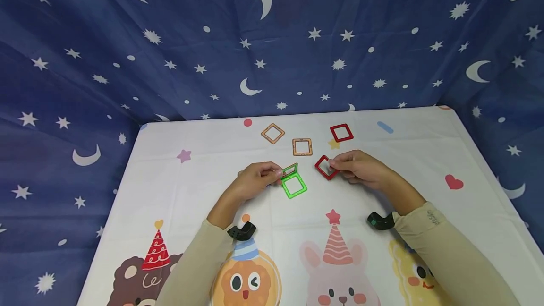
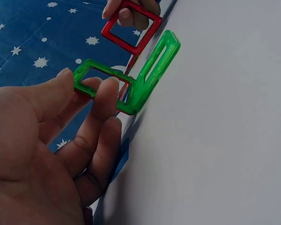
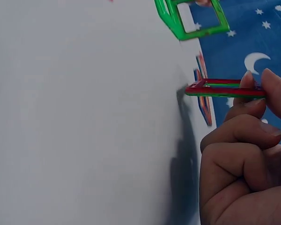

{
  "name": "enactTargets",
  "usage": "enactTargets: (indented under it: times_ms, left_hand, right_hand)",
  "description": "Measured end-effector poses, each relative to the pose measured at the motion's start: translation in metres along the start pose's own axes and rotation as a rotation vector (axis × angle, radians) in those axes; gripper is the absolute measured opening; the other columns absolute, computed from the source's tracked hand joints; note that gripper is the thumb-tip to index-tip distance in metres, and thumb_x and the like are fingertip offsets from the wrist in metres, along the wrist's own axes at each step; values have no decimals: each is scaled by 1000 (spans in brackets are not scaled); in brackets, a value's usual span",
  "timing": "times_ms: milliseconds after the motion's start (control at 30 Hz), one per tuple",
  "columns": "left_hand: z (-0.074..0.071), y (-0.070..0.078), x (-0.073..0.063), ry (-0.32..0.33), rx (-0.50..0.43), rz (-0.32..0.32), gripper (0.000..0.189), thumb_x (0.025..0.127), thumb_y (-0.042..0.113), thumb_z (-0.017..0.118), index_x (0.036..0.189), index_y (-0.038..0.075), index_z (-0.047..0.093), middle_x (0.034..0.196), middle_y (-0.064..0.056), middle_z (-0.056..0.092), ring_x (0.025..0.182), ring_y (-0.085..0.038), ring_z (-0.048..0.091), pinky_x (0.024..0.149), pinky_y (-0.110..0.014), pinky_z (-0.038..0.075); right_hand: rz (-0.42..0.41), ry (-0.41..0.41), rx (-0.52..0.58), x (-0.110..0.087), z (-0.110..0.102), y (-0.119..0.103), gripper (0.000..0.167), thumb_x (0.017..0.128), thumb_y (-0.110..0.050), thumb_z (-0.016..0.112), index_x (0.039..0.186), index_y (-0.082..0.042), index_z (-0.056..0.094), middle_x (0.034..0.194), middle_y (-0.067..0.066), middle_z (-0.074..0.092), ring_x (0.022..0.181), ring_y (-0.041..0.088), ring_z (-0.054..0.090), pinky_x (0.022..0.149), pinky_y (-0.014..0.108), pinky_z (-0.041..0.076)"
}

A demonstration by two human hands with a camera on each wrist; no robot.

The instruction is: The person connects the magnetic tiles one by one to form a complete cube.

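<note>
My left hand (image 1: 255, 181) pinches a green-edged square magnetic tile (image 2: 107, 69) between thumb and fingers. That tile stands tilted up along one edge of a bright green square tile (image 1: 299, 193), and the two meet at an angle. To the right, my right hand (image 1: 361, 168) pinches a red square tile (image 1: 321, 173) by one corner, apart from the green pair. In the right wrist view this red tile (image 3: 220, 91) appears nearly edge-on, with green along its underside. Something blue (image 2: 122, 161) shows beneath the left fingers, mostly hidden.
Farther back lie two orange square tiles, one turned like a diamond (image 1: 273, 142) and one straight (image 1: 302, 154). Another red tile (image 1: 342, 140) lies behind my right hand. A white printed cloth (image 1: 170, 192) covers the table; a blue starry curtain (image 1: 293, 60) hangs behind.
</note>
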State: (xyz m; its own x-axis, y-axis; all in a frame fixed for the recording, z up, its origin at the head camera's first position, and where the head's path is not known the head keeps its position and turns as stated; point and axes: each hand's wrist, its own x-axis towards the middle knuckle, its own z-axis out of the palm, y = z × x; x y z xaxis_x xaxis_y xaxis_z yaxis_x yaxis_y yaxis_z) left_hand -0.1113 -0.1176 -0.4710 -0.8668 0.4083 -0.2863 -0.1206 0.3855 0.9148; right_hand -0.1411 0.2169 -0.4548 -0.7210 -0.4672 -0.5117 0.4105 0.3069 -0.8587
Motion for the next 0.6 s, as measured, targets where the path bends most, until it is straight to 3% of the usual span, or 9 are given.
enactTargets:
  times_ms: [133,367,600]
  left_hand:
    - [-2,-3,0,-27,-27,-18,21,102,29,64,113,13,74,92,-7,77,90,-17,65,86,-29,46]
    - [-3,-1,2,-39,-39,-9,22,101,30,66,114,13,73,93,-8,77,91,-17,68,89,-31,48]
    - [-5,0,1,-48,-45,-12,22,102,28,65,114,12,73,93,-9,78,92,-17,69,87,-29,48]
  right_hand:
    - [10,-41,42,9,12,-2,30,103,-23,62,108,6,67,59,-4,32,51,12,25,51,30,17]
    - [26,-44,55,20,32,-9,26,101,-24,64,94,1,66,61,-2,37,51,12,31,47,25,20]
    - [37,-69,42,26,43,-11,27,103,-22,62,93,3,67,58,-2,38,50,12,31,45,23,22]
